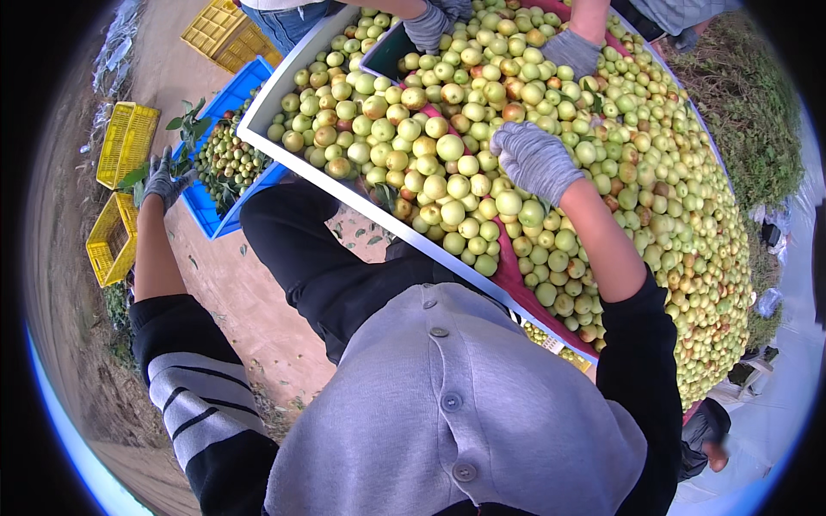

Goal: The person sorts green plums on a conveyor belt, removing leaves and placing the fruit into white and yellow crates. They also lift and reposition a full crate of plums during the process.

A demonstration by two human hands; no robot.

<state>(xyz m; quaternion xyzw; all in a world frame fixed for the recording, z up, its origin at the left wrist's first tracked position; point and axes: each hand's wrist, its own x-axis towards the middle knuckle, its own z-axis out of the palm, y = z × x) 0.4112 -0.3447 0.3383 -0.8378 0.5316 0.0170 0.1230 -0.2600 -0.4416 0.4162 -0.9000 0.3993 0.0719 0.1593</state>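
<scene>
My right hand (532, 158), in a grey knit glove, rests with curled fingers over a broad heap of green jujube-like fruits (452, 148), many with reddish-brown patches. Whether a fruit is inside its fingers is hidden. A white-rimmed sorting table (348, 188) holds the heap, and a dark pink cloth strip (508, 258) runs through it. Off to the left, my gloved left hand (165, 184) has its fingers spread beside green leaves (188, 126), at the outer edge of a blue plastic crate (199, 208). Smaller fruits (233, 155) and leaves lie inside that crate.
Yellow crates (128, 143) stand on the ground at left, with more yellow crates (226, 37) behind. Across the table, co-workers' gloved hands (427, 27) (573, 53) reach into the fruit near a dark green bin (389, 57). Another person (703, 445) is at lower right.
</scene>
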